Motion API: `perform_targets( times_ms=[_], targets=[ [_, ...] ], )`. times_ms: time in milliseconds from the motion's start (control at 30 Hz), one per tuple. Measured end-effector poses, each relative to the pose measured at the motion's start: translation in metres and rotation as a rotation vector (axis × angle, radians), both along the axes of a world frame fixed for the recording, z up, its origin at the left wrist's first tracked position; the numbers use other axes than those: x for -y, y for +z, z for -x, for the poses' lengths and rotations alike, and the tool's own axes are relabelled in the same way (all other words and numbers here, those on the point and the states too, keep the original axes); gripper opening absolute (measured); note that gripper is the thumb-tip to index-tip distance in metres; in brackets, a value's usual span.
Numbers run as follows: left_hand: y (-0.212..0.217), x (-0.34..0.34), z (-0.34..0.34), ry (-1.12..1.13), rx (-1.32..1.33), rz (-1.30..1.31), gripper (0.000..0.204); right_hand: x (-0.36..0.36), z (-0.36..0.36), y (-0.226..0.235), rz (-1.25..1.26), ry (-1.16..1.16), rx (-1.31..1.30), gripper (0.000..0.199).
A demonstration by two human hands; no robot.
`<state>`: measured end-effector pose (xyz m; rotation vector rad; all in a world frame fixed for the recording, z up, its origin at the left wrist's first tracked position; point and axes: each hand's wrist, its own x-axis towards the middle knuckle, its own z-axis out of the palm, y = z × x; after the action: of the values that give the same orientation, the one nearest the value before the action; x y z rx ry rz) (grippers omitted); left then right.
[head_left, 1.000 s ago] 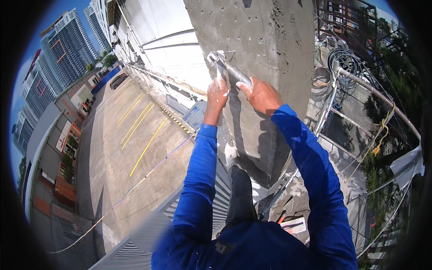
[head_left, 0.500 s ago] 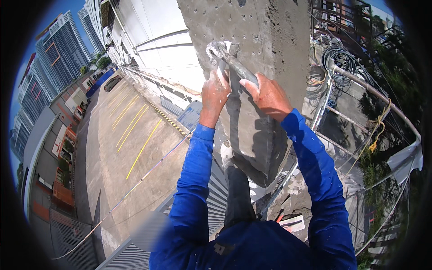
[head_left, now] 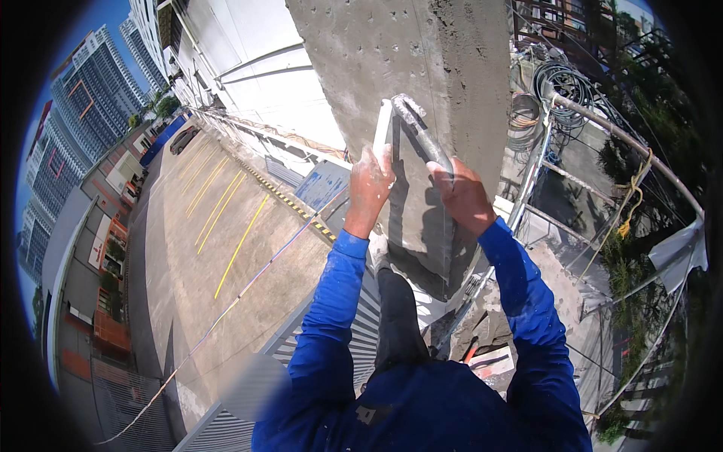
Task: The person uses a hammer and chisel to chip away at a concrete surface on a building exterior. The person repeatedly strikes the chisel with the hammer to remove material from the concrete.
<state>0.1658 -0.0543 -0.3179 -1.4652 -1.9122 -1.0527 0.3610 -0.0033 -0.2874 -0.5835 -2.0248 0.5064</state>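
Note:
A grey concrete column [head_left: 422,68] with a rough plastered face rises in front of me. My left hand [head_left: 371,181] grips a pale flat tool [head_left: 382,128] held upright against the column face. My right hand [head_left: 461,192] grips a mortar-covered trowel [head_left: 418,132], its blade angled up to meet the top of the pale tool. Both arms wear blue sleeves. My leg in dark trousers stands below, at the column's foot.
Metal scaffold railing [head_left: 602,128] curves along the right, with coiled cables [head_left: 561,83] behind it. Far below on the left lies a paved lot with yellow lines [head_left: 226,218]. A white building wall [head_left: 256,68] stands behind the column. Corrugated metal sheeting [head_left: 354,346] lies underfoot.
Both hands with their tools have shifted slightly rightward and lower on the column face, and the two tools now meet at their tips.

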Motion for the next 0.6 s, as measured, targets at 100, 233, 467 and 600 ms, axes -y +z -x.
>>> perform_targets(
  times_ms=[100, 233, 467, 600],
  targets=[
    [0.018, 0.000, -0.002, 0.064, 0.040, 0.119, 0.033, 0.023, -0.020, -0.001, 0.334, -0.062, 0.101, 0.038],
    [0.033, 0.006, -0.009, -0.233, 0.129, -0.208, 0.033, 0.091, -0.028, 0.036, -0.043, 0.128, -0.171, 0.039],
    [0.032, 0.002, -0.009, 0.031, 0.068, 0.002, 0.032, 0.053, -0.011, 0.029, -0.384, 0.112, -0.147, 0.042],
    [0.027, -0.018, 0.003, -0.026, -0.098, -0.061, 0.026, 0.002, -0.004, 0.009, -0.073, -0.176, 0.143, 0.036]
  ],
)
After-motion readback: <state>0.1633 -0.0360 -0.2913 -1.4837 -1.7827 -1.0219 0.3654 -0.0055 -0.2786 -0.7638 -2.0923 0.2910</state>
